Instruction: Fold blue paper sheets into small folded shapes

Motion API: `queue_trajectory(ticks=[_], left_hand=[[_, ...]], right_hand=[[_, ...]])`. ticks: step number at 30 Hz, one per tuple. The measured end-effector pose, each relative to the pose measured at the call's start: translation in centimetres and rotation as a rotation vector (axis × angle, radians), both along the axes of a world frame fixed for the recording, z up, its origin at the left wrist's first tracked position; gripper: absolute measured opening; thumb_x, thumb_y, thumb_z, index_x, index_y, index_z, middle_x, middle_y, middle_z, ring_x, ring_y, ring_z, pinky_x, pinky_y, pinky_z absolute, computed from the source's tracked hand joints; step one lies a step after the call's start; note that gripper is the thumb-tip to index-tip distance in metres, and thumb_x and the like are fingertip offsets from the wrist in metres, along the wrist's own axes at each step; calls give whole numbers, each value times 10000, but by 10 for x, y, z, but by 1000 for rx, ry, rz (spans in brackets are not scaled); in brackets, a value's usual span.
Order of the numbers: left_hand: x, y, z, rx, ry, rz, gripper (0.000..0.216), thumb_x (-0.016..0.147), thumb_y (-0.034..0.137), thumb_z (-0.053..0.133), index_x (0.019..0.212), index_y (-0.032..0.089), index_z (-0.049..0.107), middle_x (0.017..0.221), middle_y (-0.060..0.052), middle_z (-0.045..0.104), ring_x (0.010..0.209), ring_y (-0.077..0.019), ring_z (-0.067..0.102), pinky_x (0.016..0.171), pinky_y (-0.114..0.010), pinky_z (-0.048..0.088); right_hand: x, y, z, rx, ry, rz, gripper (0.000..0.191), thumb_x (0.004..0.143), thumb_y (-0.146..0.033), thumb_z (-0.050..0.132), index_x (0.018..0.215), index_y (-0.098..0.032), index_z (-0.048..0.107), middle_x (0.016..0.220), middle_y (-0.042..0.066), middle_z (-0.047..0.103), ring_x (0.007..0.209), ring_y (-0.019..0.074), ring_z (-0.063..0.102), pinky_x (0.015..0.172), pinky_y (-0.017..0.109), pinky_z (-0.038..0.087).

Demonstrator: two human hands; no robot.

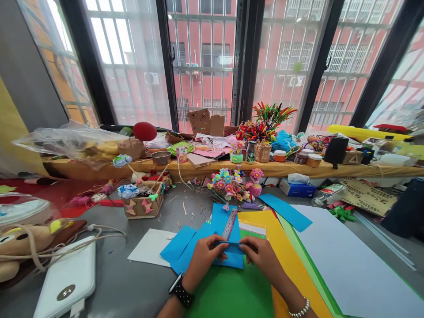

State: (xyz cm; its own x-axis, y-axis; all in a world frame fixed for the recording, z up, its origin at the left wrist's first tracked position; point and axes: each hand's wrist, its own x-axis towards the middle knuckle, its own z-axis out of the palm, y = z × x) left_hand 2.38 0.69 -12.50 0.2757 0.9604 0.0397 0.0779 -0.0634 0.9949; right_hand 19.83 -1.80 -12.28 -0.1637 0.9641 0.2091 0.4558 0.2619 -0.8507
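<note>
Leftmost on the grey counter (114, 282), a plush toy (24, 243) lies beside a white power bank (66, 276), a looped cable running over both. Farther back stands a small cardboard box (142, 208) decorated with stars. Next come a white sheet (149, 247) and some overlapping blue sheets (180, 245). The left hand (202, 256), a dotted black watch band at its wrist, has its grip closed, thumb against fingers, on one end of a narrow folded blue paper (234, 248). That paper is held level above the near end of a ruler (229, 224) and the top of a green sheet (232, 291). The right hand (260, 252), wearing a beaded bracelet (300, 308), pinches the other end in an equally closed grip. A yellow sheet (287, 254) lies partly beneath that forearm; beyond are a loose blue strip (286, 212), a large pale sheet (347, 260) and, rightmost, clear sticks (386, 240).
</note>
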Motion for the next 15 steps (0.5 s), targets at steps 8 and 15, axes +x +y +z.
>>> queue_trajectory(ticks=[8,15], left_hand=[[-1,2,-3,-105,-57,-44,292,584,406,679,661,134,607,443,12,624,435,-161,600,455,-242,461],[1,-1,-1,-122,-76,-56,352,597,475,645,657,130,613,494,8,626,476,-172,622,481,-255,480]], right_hand=[[-1,-3,-7,23,78,4,224,769,-296,512,833,-141,660,622,38,642,456,139,585,453,227,451],[-2,-5,-6,110,78,1,187,747,-262,544,819,-186,699,739,54,655,608,159,599,548,245,461]])
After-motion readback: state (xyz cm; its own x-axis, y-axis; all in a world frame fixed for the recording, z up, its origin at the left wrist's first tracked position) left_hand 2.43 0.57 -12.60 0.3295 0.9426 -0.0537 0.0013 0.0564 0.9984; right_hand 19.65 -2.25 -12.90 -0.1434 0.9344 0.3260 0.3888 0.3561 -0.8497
